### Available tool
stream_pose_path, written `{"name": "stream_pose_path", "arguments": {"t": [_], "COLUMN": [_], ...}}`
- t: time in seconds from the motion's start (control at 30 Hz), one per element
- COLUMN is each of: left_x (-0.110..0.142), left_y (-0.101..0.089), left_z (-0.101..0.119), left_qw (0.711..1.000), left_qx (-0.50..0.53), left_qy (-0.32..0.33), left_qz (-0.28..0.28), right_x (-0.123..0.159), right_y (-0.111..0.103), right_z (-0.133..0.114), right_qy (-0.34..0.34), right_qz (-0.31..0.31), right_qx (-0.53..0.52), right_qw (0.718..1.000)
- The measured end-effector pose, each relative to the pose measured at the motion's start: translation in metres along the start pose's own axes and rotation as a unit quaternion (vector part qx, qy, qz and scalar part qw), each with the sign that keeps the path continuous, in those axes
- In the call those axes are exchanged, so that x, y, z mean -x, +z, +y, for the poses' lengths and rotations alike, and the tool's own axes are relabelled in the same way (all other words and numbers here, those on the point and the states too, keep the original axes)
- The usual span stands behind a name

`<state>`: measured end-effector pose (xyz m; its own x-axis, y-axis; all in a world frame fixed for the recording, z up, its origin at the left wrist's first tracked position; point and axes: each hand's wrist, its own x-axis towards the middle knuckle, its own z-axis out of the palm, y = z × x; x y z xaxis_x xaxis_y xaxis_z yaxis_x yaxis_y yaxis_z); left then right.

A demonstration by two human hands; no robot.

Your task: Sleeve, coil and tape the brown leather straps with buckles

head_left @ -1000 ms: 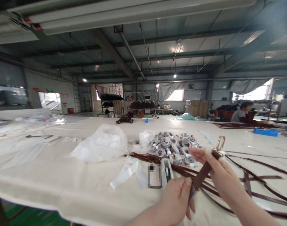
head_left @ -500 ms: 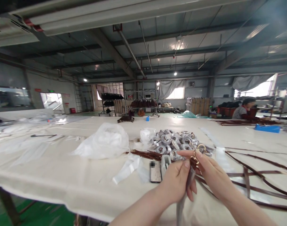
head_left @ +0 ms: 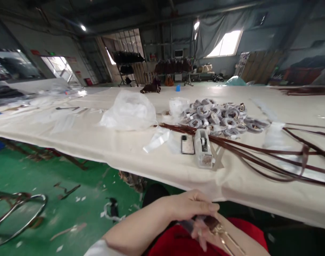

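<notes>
Above my lap, below the table's front edge, my left hand is closed over a brown strap with gold-coloured metal fittings. Clear plastic wrap covers part of the strap. My right hand is beneath the left, its blurred fingers bent around the wrapped strap; much of it is hidden. On the table ahead stand a tape dispenser and a phone. Behind them is a pile of coiled straps in plastic.
Long brown straps run along the right of the white-covered table. A white plastic bag and clear sleeves lie left of the dispenser. A metal ring base and scraps are on the green floor.
Both hands have come down from above the table to my lap, carrying the strap. My view has tilted down and turned left, revealing the dispenser and more floor.
</notes>
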<state>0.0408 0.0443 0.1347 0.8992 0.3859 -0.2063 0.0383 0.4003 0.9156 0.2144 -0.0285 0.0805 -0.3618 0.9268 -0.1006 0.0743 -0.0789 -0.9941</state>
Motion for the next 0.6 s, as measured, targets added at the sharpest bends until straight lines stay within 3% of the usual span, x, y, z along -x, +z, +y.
{"name": "stream_pose_path", "arguments": {"t": [0.1, 0.17, 0.2, 0.33, 0.43, 0.6], "left_x": [0.005, 0.005, 0.005, 0.006, 0.008, 0.003], "left_y": [-0.019, -0.028, -0.031, -0.036, -0.036, -0.038], "left_z": [-0.036, -0.061, -0.072, -0.096, -0.097, -0.094], "left_qw": [0.991, 0.980, 0.981, 0.984, 0.986, 0.987], "left_qx": [0.074, 0.114, 0.127, 0.153, 0.137, 0.135], "left_qy": [0.038, 0.043, 0.026, -0.078, -0.088, -0.086], "left_qz": [0.107, 0.159, 0.142, -0.040, -0.032, -0.012], "right_x": [-0.002, -0.002, -0.002, 0.003, 0.008, 0.017], "right_y": [-0.006, -0.021, -0.030, -0.061, -0.073, -0.072], "right_z": [0.014, 0.024, 0.030, 0.053, 0.061, 0.062], "right_qy": [0.018, 0.020, 0.021, 0.005, -0.025, -0.065], "right_qz": [0.013, 0.062, 0.079, 0.107, 0.082, -0.001], "right_qx": [0.110, 0.189, 0.217, 0.357, 0.461, 0.548], "right_qw": [0.994, 0.980, 0.973, 0.928, 0.883, 0.834]}}
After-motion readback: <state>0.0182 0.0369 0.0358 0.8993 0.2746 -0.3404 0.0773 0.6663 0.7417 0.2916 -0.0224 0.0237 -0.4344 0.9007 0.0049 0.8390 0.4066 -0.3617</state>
